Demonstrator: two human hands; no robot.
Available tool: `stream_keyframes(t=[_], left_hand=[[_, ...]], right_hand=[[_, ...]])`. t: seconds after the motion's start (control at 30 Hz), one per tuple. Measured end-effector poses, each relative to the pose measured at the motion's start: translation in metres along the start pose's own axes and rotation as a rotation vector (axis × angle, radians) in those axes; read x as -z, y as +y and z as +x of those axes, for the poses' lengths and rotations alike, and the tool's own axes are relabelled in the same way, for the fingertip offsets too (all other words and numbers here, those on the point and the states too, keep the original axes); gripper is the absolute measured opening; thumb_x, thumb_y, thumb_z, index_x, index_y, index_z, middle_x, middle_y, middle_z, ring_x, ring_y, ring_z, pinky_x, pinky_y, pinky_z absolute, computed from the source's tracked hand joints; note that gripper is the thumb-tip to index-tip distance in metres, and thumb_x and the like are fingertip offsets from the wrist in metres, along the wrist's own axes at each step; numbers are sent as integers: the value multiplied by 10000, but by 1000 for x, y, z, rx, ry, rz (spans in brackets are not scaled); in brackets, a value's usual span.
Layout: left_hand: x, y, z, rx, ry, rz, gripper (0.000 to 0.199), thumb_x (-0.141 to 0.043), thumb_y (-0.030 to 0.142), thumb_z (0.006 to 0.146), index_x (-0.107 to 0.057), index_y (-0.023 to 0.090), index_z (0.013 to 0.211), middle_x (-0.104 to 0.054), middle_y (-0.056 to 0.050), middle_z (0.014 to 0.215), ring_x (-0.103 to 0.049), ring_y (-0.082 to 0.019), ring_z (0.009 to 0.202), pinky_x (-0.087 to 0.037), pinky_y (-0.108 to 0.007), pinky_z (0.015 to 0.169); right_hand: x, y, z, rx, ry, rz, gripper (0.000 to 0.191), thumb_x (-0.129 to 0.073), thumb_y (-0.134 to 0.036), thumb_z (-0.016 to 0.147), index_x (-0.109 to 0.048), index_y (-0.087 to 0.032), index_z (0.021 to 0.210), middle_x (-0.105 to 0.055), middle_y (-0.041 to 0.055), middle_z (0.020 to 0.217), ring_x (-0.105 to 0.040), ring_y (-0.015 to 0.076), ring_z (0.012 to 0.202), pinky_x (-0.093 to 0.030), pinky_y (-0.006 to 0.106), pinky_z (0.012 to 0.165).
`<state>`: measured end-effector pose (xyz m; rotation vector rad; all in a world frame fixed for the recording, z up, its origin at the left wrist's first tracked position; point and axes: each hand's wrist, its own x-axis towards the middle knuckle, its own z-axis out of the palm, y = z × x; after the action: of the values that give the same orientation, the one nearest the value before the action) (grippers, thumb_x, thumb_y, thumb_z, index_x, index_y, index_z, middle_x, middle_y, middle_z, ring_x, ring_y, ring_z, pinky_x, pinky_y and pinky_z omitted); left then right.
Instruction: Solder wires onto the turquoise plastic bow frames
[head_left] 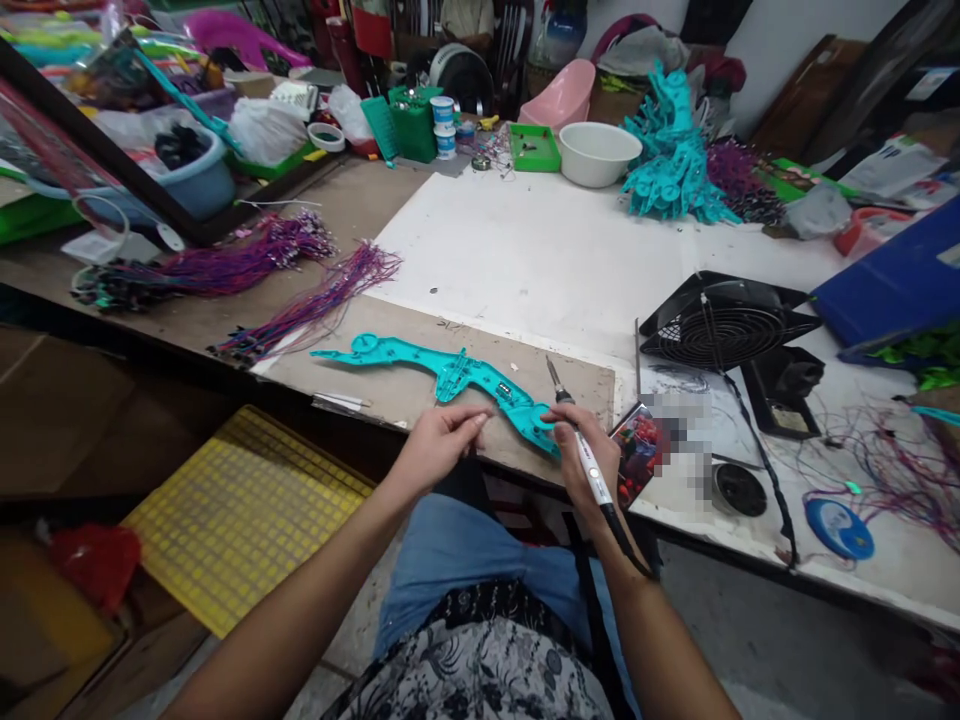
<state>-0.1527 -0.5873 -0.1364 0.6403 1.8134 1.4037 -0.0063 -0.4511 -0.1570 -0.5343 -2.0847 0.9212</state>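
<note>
The left hand (448,440) has its thumb and fingertips pinched together; whether something thin sits between them I cannot tell. The right hand (600,435) grips a soldering iron (592,476) like a pen, tip pointing up and away from the person, the cable (621,535) trailing down along the forearm.

The teal plastic part (452,376) lies on the bench (480,250) just ahead of both hands, its right end beside the right hand's fingers. If the iron is hot, a careless dip of the tip could melt the plastic, or a slip sideways could burn the left hand; a tug on the cable might cause either. The part looks unclamped, so a push could slide it.

Its long axis runs left to right across the front of the hands, bowed, right end nearer the body; the thin tapered end points left. Farther left of the left hand lie wire bundles (311,305); right of the right hand stands a black fan (712,340).
</note>
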Motion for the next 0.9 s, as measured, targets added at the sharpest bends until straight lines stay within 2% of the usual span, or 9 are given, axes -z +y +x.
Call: stream_keyframes(t=[0.07,0.13,0.23,0.3,0.4,0.57,0.7,0.77,0.9], left_hand=[[10,0,8,-59,70,169,334,-558,389,786,-697,137,956,-615,6,584,-509,-113,520,-374,-219,520],[12,-1,17,-106,122,303,303,-542,388,790,-705,148,875,-611,7,577,-526,-123,538,-367,-221,517],[6,-5,29,-151,173,450,281,-522,381,800,-712,173,809,-640,0,605,-550,-135,570,-375,-227,530],[2,-4,33,-150,154,470,276,-518,376,794,-711,179,806,-664,-8,632,-569,-141,581,-401,-231,549],[2,2,33,-76,88,413,320,-523,434,765,-695,172,828,-670,-16,628,-556,-142,526,-407,-230,502],[18,16,37,25,70,408,435,-570,562,662,-649,176,845,-669,-15,620,-534,-151,487,-394,-228,442],[25,26,39,61,31,509,448,-562,605,626,-638,184,760,-693,-37,683,-564,-174,536,-410,-242,457],[23,28,39,70,30,567,461,-550,614,632,-645,183,764,-703,-44,703,-571,-183,544,-413,-251,463],[12,21,38,71,43,561,465,-527,613,666,-659,196,825,-715,-37,707,-586,-188,538,-423,-251,456]], right_hand=[[5,6,-4,1,0,18,267,-488,-328,935,-630,-219,1133,-689,39,912,-650,173,836,-506,308,764],[12,4,-7,4,17,31,289,-491,-334,933,-635,-211,1152,-689,54,958,-652,179,848,-506,312,766],[27,-7,-9,2,115,-1,135,-599,-280,873,-699,-212,934,-698,22,856,-651,159,776,-504,274,729],[39,-13,-10,-24,202,-59,59,-644,-233,836,-697,-211,822,-691,-8,753,-641,134,681,-501,244,678],[64,-11,-14,-55,287,-194,80,-632,-230,837,-707,-203,826,-709,1,765,-657,142,688,-511,249,687],[131,31,-22,-219,617,-422,193,-635,-339,822,-721,-167,823,-724,46,775,-675,188,712,-527,293,709],[179,74,-21,-328,665,-488,304,-631,-411,788,-726,-130,853,-730,96,814,-680,229,745,-528,341,728],[186,89,-16,-350,653,-481,315,-604,-414,797,-723,-124,829,-728,104,804,-678,233,748,-526,344,723],[181,103,-3,-347,577,-464,310,-585,-419,809,-721,-142,824,-723,78,758,-669,207,703,-523,320,707]])
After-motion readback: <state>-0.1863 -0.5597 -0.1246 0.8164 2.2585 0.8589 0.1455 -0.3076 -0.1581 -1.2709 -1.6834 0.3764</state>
